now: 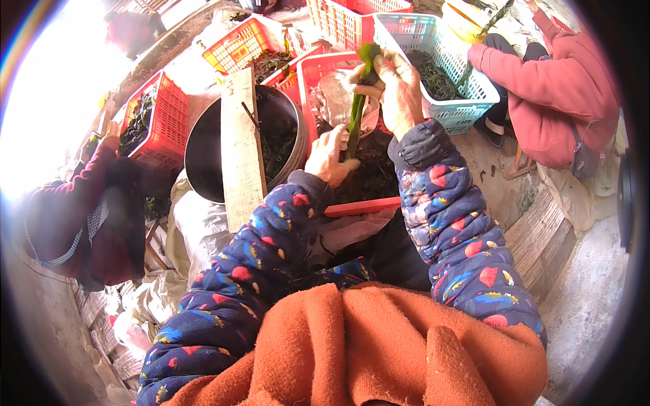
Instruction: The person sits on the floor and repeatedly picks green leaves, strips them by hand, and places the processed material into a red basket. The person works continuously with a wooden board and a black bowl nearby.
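Note:
A long green strip of what looks like kelp (357,115) hangs upright over a red plastic crate (363,206). My right hand (401,94) pinches its upper part, and a wider folded end sticks up past the fingers. Lower down, my left hand (329,156) has the strip between thumb and fingers, just above the crate's contents. Dark, wet-looking seaweed (368,175) fills the near part of the crate. A pale plastic bag (330,96) lies in its far part, partly hidden by my hands.
Left of the crate stands a large black tub (203,147) with a wooden board (239,152) across it. A light-blue crate (459,109) with seaweed stands to the right. People in pink (563,96) and dark red (86,223) sit on either side. Another red crate (165,119) stands left.

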The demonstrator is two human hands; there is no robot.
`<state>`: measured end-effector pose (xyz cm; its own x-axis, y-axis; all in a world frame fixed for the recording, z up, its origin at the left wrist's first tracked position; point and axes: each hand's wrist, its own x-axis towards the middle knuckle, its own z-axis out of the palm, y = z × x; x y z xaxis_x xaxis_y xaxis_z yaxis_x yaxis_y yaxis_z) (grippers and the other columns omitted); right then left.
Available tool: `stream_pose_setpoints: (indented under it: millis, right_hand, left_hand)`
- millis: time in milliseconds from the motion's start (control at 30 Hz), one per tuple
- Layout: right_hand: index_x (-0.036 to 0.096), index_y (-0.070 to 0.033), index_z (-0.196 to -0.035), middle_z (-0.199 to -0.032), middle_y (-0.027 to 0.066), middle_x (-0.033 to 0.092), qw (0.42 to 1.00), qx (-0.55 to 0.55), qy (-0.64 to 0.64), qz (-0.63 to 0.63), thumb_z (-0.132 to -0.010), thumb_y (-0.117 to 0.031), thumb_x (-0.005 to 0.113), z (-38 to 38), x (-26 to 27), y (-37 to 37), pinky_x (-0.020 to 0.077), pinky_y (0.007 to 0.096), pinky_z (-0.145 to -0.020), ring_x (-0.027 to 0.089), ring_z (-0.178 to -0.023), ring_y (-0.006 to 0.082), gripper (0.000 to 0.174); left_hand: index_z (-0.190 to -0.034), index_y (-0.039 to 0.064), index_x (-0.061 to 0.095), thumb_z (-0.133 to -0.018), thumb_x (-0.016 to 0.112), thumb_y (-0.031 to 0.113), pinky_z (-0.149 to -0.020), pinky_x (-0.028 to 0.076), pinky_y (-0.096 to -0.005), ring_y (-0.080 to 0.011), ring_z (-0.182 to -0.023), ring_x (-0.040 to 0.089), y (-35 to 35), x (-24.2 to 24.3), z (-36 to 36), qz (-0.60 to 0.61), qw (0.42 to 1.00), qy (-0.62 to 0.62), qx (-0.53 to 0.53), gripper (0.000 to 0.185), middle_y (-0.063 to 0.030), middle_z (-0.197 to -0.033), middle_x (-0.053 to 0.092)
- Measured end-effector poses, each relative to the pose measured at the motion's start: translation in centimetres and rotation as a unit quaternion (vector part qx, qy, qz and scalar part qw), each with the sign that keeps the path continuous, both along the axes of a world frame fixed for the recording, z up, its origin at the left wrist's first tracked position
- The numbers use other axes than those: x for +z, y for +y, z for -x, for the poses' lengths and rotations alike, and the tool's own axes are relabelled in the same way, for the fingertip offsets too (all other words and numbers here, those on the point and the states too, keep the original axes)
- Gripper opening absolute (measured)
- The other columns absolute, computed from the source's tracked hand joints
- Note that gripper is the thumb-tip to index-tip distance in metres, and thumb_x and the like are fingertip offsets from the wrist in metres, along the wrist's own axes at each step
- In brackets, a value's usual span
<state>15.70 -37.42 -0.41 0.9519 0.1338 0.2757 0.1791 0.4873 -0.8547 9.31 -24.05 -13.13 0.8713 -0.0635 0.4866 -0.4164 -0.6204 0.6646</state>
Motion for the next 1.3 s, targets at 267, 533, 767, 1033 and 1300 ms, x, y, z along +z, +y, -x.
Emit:
stream_pose_setpoints:
  millis: [267, 533, 767, 1033, 1300]
  right_hand:
    - [0.055, 0.002, -0.098, -0.081, 0.0074, 0.061, 0.979, -0.044, -0.119, 0.158, -0.089, -0.009, 0.050, 4.3, -2.2, 3.6, 0.0484, 0.0236, -0.062, 0.058, -0.076, 0.0122, 0.015]
    - [0.057, -0.003, -0.100, -0.076, 0.0013, 0.058, 0.985, 0.074, -0.092, 0.124, -0.092, -0.011, 0.047, 6.5, -3.9, 5.9, 0.0420, 0.0194, -0.046, 0.051, -0.055, 0.0053, 0.015]
    - [0.055, -0.005, -0.087, -0.069, -0.0004, 0.052, 0.974, 0.178, 0.112, 0.080, -0.092, -0.016, 0.043, 4.1, -7.1, 7.8, 0.0385, 0.0213, -0.042, 0.048, -0.053, 0.0074, 0.017]
    - [0.051, -0.006, -0.082, -0.071, -0.0022, 0.050, 0.934, 0.325, 0.001, 0.151, -0.093, -0.018, 0.043, 4.8, -7.8, 9.4, 0.0375, 0.0211, -0.048, 0.045, -0.059, 0.0060, 0.018]
    - [0.057, -0.006, -0.082, -0.062, -0.0030, 0.051, 0.878, 0.419, 0.072, 0.218, -0.090, -0.019, 0.048, 5.5, -6.7, 9.9, 0.0330, 0.0193, -0.036, 0.044, -0.044, 0.0049, 0.017]
  left_hand:
    - [-0.111, 0.004, 0.053, -0.087, 0.039, 0.056, -0.084, 0.044, -0.0457, -0.0277, -0.096, 0.057, 4.8, 5.4, -0.4, 0.554, 0.626, 0.518, -0.183, 0.059, -0.0127, -0.108, 0.059]
    - [-0.095, 0.003, 0.058, -0.083, 0.054, 0.016, -0.058, 0.052, -0.0342, -0.0215, -0.066, 0.062, 9.1, 6.9, -0.9, 0.284, 0.887, 0.352, -0.094, 0.018, -0.0115, -0.083, 0.062]
    - [-0.095, -0.002, 0.051, -0.068, 0.047, -0.006, -0.066, 0.043, -0.0445, -0.0418, -0.079, 0.052, 7.9, 11.5, 3.4, -0.250, 0.968, 0.029, -0.016, 0.028, -0.0230, -0.079, 0.052]
    - [-0.104, 0.004, 0.055, -0.069, 0.050, -0.005, -0.058, 0.050, -0.0371, -0.0314, -0.068, 0.060, 9.4, 12.0, 7.0, -0.232, 0.970, -0.064, 0.032, 0.036, -0.0142, -0.082, 0.056]
    - [-0.092, 0.004, 0.055, -0.068, 0.051, -0.004, -0.060, 0.049, -0.0404, -0.0342, -0.069, 0.059, 11.4, 9.8, 7.9, -0.171, 0.984, -0.035, 0.029, 0.025, -0.0155, -0.083, 0.057]
